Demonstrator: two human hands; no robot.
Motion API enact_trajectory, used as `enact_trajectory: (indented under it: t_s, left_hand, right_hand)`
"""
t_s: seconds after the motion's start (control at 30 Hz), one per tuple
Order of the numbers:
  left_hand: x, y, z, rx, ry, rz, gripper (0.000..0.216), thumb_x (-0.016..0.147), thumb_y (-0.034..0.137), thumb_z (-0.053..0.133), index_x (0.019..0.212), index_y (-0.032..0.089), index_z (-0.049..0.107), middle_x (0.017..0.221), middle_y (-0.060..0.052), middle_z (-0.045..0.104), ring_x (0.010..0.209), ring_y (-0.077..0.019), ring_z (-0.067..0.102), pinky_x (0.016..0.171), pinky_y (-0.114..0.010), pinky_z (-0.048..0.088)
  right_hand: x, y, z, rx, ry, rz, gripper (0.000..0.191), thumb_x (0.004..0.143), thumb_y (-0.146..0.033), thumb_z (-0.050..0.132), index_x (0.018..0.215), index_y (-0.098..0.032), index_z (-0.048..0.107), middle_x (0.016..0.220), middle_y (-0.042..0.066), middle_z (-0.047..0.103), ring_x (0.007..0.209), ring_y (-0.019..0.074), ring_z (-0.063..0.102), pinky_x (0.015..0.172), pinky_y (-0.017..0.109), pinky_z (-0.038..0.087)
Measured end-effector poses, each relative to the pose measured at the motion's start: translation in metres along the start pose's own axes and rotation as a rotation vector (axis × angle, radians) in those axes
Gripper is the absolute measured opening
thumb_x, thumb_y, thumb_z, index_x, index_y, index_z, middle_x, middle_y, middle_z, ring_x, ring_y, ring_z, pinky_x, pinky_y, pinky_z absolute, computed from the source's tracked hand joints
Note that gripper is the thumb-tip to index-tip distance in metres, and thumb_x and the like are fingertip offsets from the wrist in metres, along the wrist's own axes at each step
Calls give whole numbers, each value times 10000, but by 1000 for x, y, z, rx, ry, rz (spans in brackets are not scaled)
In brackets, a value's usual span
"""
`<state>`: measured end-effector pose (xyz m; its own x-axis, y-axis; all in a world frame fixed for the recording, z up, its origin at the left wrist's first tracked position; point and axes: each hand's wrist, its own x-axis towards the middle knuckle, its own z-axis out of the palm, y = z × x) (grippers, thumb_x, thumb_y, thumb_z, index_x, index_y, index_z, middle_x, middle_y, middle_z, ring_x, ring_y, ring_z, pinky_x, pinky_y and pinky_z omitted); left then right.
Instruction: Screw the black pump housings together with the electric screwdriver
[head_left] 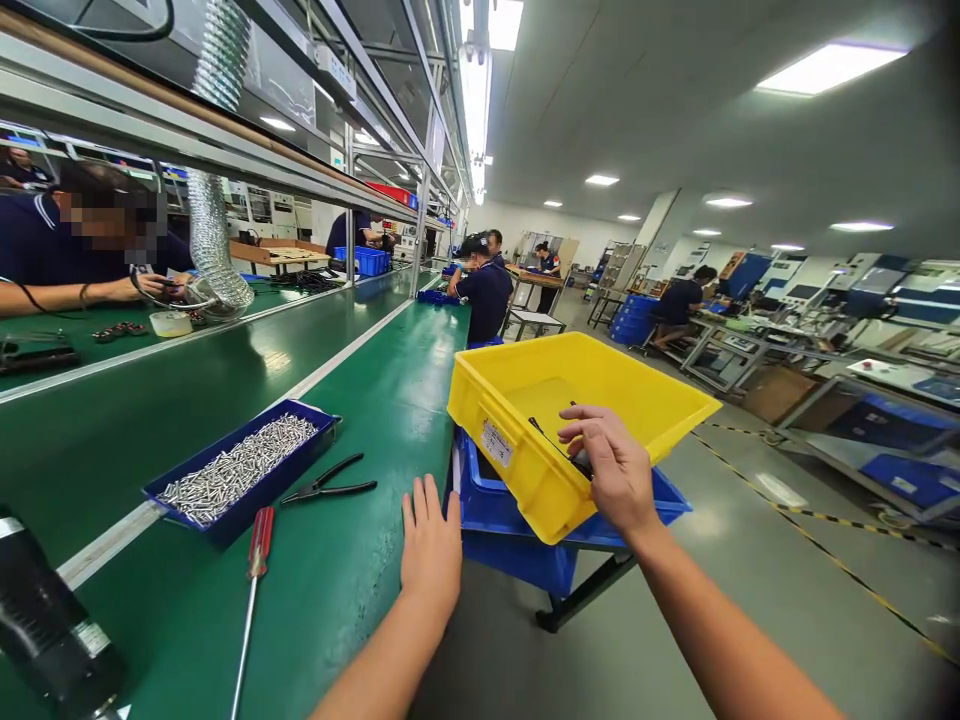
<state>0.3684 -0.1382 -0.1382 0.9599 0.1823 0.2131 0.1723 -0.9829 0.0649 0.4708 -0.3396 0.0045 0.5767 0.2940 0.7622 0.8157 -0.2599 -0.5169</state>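
My left hand (433,545) lies flat on the near edge of the green bench (390,400), fingers stretched out, holding nothing. Over the near wall of a yellow plastic bin (517,475) reaches my right hand (616,470), its fingers loosely bent and apart. A thin black cable-like item (547,435) lies inside the bin by those fingers; a dark part beneath them is mostly hidden. Left of my left hand are black-handled pliers (330,483) and a red-handled screwdriver (259,550). A blue tray (217,535) full of small silvery metal pieces stands beyond them.
Blue bins (487,510) support the yellow bin, beside the bench. A black device (52,620) sits at the lower left. Across the bench a person (90,240) handles parts near a silver duct (210,240). Another person (484,290) sits farther along.
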Motion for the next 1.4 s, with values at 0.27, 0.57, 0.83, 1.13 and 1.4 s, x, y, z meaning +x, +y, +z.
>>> enact_trajectory:
  t_s: [0.27, 0.57, 0.83, 1.13, 1.4]
  left_hand:
    - [-1, 2, 3, 18, -50, -21, 759, 869, -4, 648, 1588, 173, 480, 1697, -235, 318, 1579, -459, 265, 1274, -592, 346]
    - [-8, 3, 1, 36, -126, -44, 859, 831, -12, 699, 1622, 185, 427, 1717, -219, 273, 1593, -446, 230, 1296, -566, 326]
    - [-12, 4, -2, 15, -109, -48, 824, 846, 11, 712, 1612, 155, 443, 1705, -262, 268, 1586, -456, 239, 1297, -552, 324]
    - [-11, 4, -3, 15, -87, -56, 720, 910, 45, 662, 1594, 170, 477, 1694, -257, 303, 1581, -446, 266, 1297, -546, 322]
    - [-12, 4, -1, 2, -63, -60, 687, 916, 28, 642, 1575, 167, 508, 1686, -262, 323, 1574, -445, 290, 1288, -543, 338]
  right_hand:
    - [-5, 7, -15, -234, -31, -240, 239, 1096, -298, 519, 968, -199, 695, 1042, 76, 694, 964, 217, 670, 824, 346, 531]
    - [-21, 61, -46, -546, -187, -591, 421, 1081, -524, 496, 824, -197, 559, 1004, 129, 665, 893, 259, 652, 750, 365, 490]
    - [-20, 68, -39, -522, -163, -599, 404, 1080, -468, 482, 762, -219, 490, 973, 113, 669, 845, 235, 649, 708, 334, 467]
    - [-21, 73, -33, -534, -145, -576, 365, 1045, -397, 510, 727, -218, 497, 878, 73, 667, 753, 194, 640, 670, 304, 433]
    - [-15, 68, -21, -743, -145, -504, 501, 1082, -493, 469, 661, -221, 487, 648, 8, 505, 593, 177, 520, 584, 329, 311]
